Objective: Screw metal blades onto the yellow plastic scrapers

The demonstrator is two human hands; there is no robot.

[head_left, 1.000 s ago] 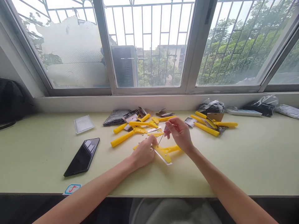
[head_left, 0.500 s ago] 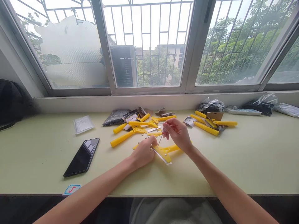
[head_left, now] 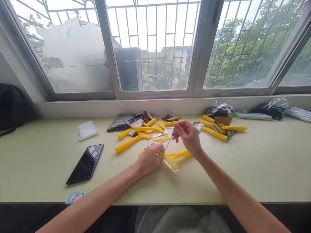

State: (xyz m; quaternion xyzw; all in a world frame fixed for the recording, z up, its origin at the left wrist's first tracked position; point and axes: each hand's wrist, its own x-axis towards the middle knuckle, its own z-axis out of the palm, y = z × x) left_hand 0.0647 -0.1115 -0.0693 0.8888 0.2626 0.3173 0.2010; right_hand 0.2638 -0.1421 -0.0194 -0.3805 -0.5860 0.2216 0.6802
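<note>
My left hand (head_left: 151,158) is closed on the left end of a yellow scraper's head (head_left: 170,160), with a metal blade along its lower edge. The scraper's handle (head_left: 181,153) points up to the right, under my right wrist. Pinched in my right hand (head_left: 186,136) is a thin screwdriver (head_left: 169,141), slanting down to the scraper head beside my left fingers; its tip is too small to make out. Just beyond lie a yellow clamp plate (head_left: 161,140), a loose blade (head_left: 159,135) and several small screws.
More yellow scrapers (head_left: 127,144) and packaging lie behind, with another pile (head_left: 215,133) at the right. A black phone (head_left: 85,164) and a clear plastic case (head_left: 86,130) are at the left. Bagged items (head_left: 220,110) line the windowsill side.
My right hand has moved slightly right, and the screwdriver leans with it. My left hand and the scraper have hardly moved.
</note>
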